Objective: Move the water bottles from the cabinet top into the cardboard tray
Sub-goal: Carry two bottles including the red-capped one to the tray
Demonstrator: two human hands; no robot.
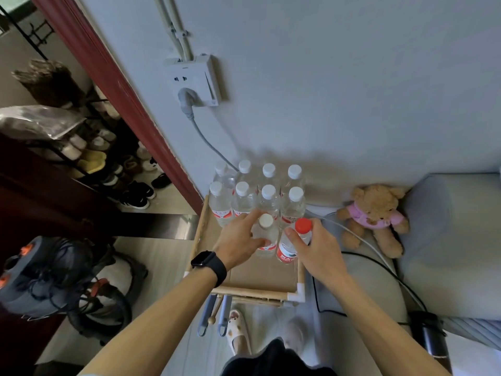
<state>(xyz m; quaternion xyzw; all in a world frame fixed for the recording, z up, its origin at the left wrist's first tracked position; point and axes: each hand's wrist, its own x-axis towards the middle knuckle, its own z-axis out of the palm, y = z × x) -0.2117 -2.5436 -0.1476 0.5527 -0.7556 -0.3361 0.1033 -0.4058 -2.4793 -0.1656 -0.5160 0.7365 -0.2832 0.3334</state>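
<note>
Two water bottles stand side by side in the cardboard tray (244, 278), just near of eight white-capped bottles (257, 194) packed in two rows at its far end. The left hand (238, 245) is closed around the white-capped bottle (265, 234); the right hand (314, 248) grips the red-capped bottle (294, 240). Their shoulders nearly touch, so a careless release could, I judge, knock one into the row behind. The labels are red and white, but their writing is too small to read.

Water bottles (245, 202): clear glossy plastic, smooth caps. Tray (260, 278): matt brown cardboard, pale wood frame. Teddy bear (375, 218): fuzzy plush. Wristband (210, 264): matt black.
</note>
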